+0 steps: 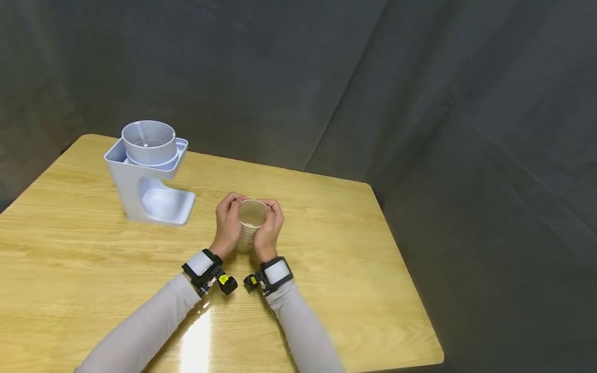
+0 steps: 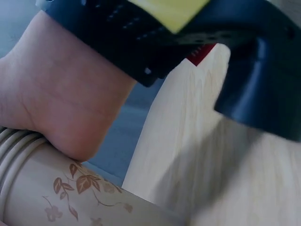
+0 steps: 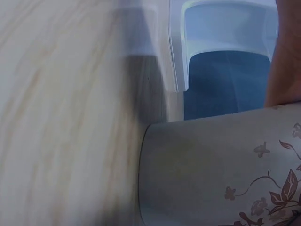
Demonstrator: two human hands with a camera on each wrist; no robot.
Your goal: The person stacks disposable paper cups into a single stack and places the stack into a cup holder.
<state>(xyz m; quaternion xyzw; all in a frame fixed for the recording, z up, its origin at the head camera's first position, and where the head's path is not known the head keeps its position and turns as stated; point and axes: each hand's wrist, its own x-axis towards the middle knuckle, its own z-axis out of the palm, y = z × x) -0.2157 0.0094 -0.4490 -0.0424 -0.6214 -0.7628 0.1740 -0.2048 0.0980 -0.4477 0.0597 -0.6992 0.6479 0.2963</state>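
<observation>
A stack of nested paper cups (image 1: 248,231) stands upright near the middle of the table, mouths up. Around its upper part, my left hand (image 1: 227,223) grips from the left and my right hand (image 1: 269,228) from the right, fingers curled behind the rims. In the left wrist view, brown leaf and flower prints mark the lowest cup (image 2: 70,188), below several stacked rims. The right wrist view shows the bottom end of the same printed cup (image 3: 202,165) close to the tabletop. Most of my fingers are hidden in both wrist views.
A pale plastic stand (image 1: 125,189) with a round open container (image 1: 154,153) on top and a flat base (image 1: 170,204) is left of my hands. The wooden table (image 1: 336,290) meets a dark grey curtain (image 1: 233,77) behind and on the right. Each wrist wears a strapped camera.
</observation>
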